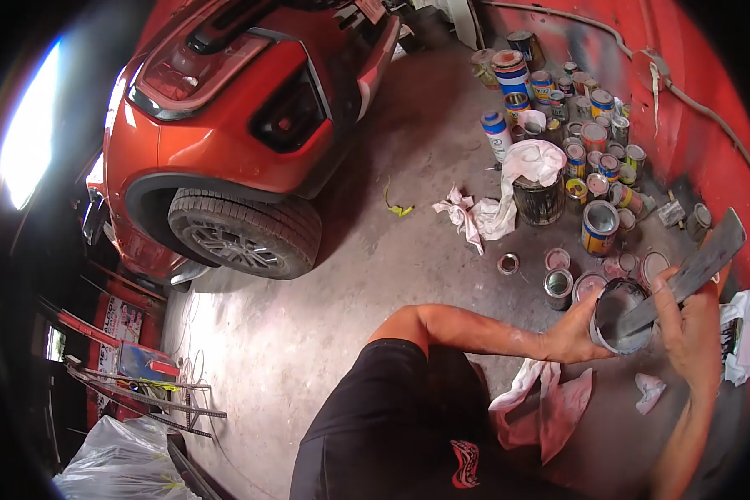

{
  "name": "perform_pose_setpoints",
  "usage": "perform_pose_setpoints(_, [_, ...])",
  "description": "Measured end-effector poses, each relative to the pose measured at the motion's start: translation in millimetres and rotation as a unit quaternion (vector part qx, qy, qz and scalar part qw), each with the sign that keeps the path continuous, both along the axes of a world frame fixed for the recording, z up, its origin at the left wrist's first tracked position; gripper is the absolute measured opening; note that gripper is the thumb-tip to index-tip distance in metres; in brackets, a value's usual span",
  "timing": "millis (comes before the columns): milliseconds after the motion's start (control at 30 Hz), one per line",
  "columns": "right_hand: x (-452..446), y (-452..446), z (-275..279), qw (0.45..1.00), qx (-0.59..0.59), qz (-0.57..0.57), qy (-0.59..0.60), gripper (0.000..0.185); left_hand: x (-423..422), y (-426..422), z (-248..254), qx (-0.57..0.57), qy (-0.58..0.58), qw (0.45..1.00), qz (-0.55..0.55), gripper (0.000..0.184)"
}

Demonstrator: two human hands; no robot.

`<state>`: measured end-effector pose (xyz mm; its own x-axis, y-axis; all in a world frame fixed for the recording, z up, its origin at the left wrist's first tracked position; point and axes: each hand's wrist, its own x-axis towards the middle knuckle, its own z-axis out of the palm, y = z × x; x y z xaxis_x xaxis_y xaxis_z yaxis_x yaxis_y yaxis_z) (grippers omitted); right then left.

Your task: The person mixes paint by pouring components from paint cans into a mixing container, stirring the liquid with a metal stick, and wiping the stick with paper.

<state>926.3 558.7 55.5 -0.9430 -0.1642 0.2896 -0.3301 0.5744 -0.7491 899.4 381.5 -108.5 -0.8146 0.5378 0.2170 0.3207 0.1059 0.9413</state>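
My left hand (577, 332) is wrapped round the side of an open paint can (602, 321), whose mouth tilts up toward me and shows grey inside. A long flat grey stirring stick (698, 265) is held in my right hand (682, 329), thumb along its face. The stick's lower end dips into the can; its other end points up and right. Close beyond the can stand an open tin (558, 285) and a pinkish lid (590, 286) on the floor.
Many paint cans (598, 227) crowd the floor by the red wall (708, 108). A drum (538, 202) carries a stained cloth (535, 162). Rags (550, 408) lie near my legs. A red vehicle (200, 137) with its wheel (246, 233) stands left; a metal rack (154, 400) is lower left.
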Motion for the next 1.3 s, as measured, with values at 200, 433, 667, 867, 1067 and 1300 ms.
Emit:
perform_pose_setpoints(200, [-1.3, 2.6, -8.8, 0.998, -0.045, 0.009, -0.038, 0.022, -1.0, 1.1, 7.8, 0.016, -0.038, 0.999, -0.012, 0.100])
perform_pose_setpoints(433, [0.6, -5.2, -6.2, 0.999, -0.046, 0.011, -0.008, 0.021, -4.5, 2.4, -2.6, 0.041, 0.009, 0.999, 0.018, 0.094])
perform_pose_setpoints(667, [-0.8, -5.1, -5.9, 0.999, -0.030, -0.019, 0.004, 0.021, -2.2, 4.3, 2.5, 0.033, 0.044, 0.998, 0.033, 0.091])
perform_pose_setpoints(867, [-1.1, 2.1, -2.6, 1.000, 0.022, -0.008, -0.010, 0.023, 0.0, 2.7, -5.3, 0.061, -0.016, 0.998, -0.010, 0.082])
perform_pose_setpoints(1067, [1.2, 8.1, 5.2, 0.998, -0.009, 0.052, -0.021, 0.025, 1.2, 1.4, 21.7, 0.016, 0.005, 1.000, -0.023, 0.084])
perform_pose_setpoints(1300, [3.2, 5.7, -0.9, 0.996, -0.026, 0.083, 0.031, 0.027, 0.5, 1.8, 21.7, 0.003, -0.004, 1.000, -0.023, 0.080])
